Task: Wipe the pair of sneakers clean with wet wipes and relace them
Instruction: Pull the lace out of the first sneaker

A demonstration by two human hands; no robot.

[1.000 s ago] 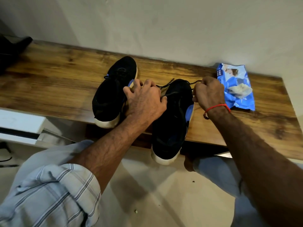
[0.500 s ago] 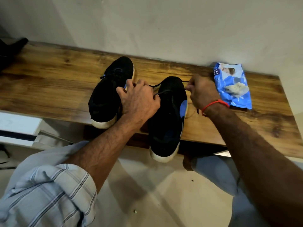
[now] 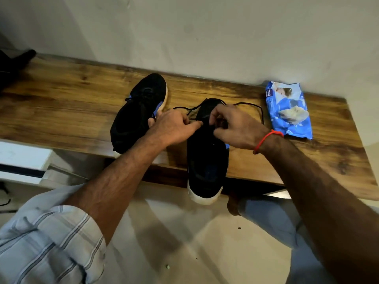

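While both hands are working at the near sneaker [image 3: 207,156] overhanging the tabletop [image 3: 61,107] edge | left hand [image 3: 174,126] and right hand [image 3: 235,128] are pinching its lace [image 3: 254,106] | limp cord, likely best gripped near the tips | wipes pack [image 3: 289,111] is lying right of that sneaker, second sneaker [image 3: 139,113] left

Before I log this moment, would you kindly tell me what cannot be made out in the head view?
- Eyelets and lace path of the near black sneaker: hidden by the left hand and right hand.
- Whether a knot is formed in the thin black lace: fingers cover it.
- Heel of the far black sneaker: covered by the left forearm.
- Small print on the blue wet-wipes packet: too small.
- Dark object at the wooden bench's left end: cut off by the edge.
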